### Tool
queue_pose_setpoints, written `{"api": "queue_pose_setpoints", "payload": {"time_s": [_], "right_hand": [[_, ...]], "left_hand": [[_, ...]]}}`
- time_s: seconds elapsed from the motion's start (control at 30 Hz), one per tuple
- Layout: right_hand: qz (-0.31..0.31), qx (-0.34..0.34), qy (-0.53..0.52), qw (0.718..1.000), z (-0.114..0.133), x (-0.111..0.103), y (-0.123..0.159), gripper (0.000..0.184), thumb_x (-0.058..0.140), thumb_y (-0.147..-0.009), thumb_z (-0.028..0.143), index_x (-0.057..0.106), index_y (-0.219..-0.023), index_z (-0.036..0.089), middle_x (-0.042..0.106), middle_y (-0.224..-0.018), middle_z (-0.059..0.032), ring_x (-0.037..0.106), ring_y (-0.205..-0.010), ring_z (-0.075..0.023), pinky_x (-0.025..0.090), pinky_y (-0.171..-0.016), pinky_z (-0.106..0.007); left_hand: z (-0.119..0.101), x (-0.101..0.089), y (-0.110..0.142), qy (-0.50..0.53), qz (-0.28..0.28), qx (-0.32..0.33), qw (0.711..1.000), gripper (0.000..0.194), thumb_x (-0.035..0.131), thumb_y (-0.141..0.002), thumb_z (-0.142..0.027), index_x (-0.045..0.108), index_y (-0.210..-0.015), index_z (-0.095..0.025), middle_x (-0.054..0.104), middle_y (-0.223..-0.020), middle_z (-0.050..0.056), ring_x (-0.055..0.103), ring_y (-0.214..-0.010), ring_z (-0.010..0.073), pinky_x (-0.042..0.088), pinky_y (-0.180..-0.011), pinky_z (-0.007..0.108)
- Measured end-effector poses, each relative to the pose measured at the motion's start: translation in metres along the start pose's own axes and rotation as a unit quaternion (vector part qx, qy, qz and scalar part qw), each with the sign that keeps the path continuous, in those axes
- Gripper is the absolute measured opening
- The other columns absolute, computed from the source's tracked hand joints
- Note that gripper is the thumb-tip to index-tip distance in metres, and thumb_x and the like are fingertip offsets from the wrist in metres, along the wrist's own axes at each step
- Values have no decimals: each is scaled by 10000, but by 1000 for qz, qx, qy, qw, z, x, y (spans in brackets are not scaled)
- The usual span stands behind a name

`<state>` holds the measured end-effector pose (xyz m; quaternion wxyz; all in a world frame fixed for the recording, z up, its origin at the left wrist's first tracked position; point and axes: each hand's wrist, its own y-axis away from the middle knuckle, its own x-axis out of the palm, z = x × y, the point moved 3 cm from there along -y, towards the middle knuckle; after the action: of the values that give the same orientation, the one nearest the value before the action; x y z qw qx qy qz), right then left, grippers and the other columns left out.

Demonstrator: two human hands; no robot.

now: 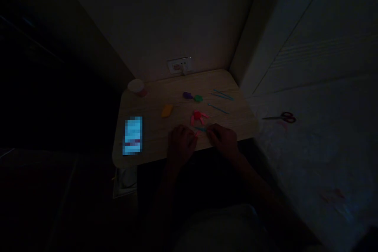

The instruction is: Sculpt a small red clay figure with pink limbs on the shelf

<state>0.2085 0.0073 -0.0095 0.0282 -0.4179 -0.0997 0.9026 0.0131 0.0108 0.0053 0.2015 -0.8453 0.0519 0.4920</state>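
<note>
My right hand [222,138] is closed around a thin blue modelling tool [201,128], whose tip points left over the table. My left hand [182,141] has its fingers curled together at a small pink clay piece [197,134] near the tabletop's front edge. The tool's tip is close to this piece; whether they touch I cannot tell in the dim light. Just beyond my hands lies a red clay lump [197,115] with pink limb-like strips [203,119] spreading from it. Farther back are a purple clay lump [187,95] and a green one [198,98].
On the small wooden table [153,141] are an orange clay slab [167,110], a paper cup [136,86], a lit phone [132,136] and several blue tools [217,108]. A wall socket [180,65] sits behind. Scissors [283,117] lie on the pale surface at right.
</note>
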Motion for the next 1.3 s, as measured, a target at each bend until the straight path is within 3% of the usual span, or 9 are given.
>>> {"api": "queue_pose_setpoints", "payload": {"time_s": [0.2, 0.43, 0.73, 0.97, 1.13, 1.3], "right_hand": [[-7, 8, 9, 1000, -1, 4, 7, 222, 577, -974, 372, 737, -937, 223, 788, -830, -43, 724, -735, -211, 435, -674, -280], [-40, -15, 76, 996, 14, 15, 23, 255, 543, -992, 357, 709, -860, 215, 754, -773, -66, 673, -715, -219, 414, -683, -298], [-39, -29, 92, 995, 16, 17, 22, 252, 542, -985, 341, 700, -836, 212, 737, -743, -67, 659, -704, -215, 406, -691, -300], [-61, 14, -5, 998, 10, 9, 24, 256, 475, -1016, 337, 691, -975, 207, 774, -894, -72, 699, -777, -223, 457, -730, -312], [-72, 7, 35, 997, 5, -4, 19, 244, 506, -1009, 334, 693, -920, 204, 750, -889, -86, 667, -836, -247, 445, -777, -348], [-52, -23, 85, 995, 0, -8, 11, 228, 571, -995, 335, 707, -870, 201, 714, -934, -96, 607, -932, -273, 413, -845, -392]], "left_hand": [[1, 2, 1, -3, -12, 1, 1000, 82, 660, -942, -311, 647, -933, -231, 662, -1031, 64, 610, -1026, 271, 465, -932, 448], [1, 2, 2, 1, -14, 6, 1000, 112, 637, -953, -302, 616, -880, -219, 658, -972, 60, 609, -987, 258, 465, -917, 430], [3, 4, 3, -9, -17, 7, 1000, 117, 637, -958, -319, 605, -896, -226, 656, -996, 65, 607, -1003, 265, 469, -936, 440], [0, 2, 4, -26, -17, 6, 999, 105, 611, -966, -304, 593, -894, -230, 655, -987, 67, 612, -998, 270, 471, -918, 444], [3, 2, 4, -7, -27, -10, 1000, 98, 613, -955, -288, 574, -881, -237, 667, -964, 61, 621, -990, 275, 472, -919, 457], [13, 2, 6, 66, -86, -58, 992, 57, 598, -951, -278, 587, -920, -231, 695, -961, 53, 647, -936, 245, 498, -892, 424]]}}
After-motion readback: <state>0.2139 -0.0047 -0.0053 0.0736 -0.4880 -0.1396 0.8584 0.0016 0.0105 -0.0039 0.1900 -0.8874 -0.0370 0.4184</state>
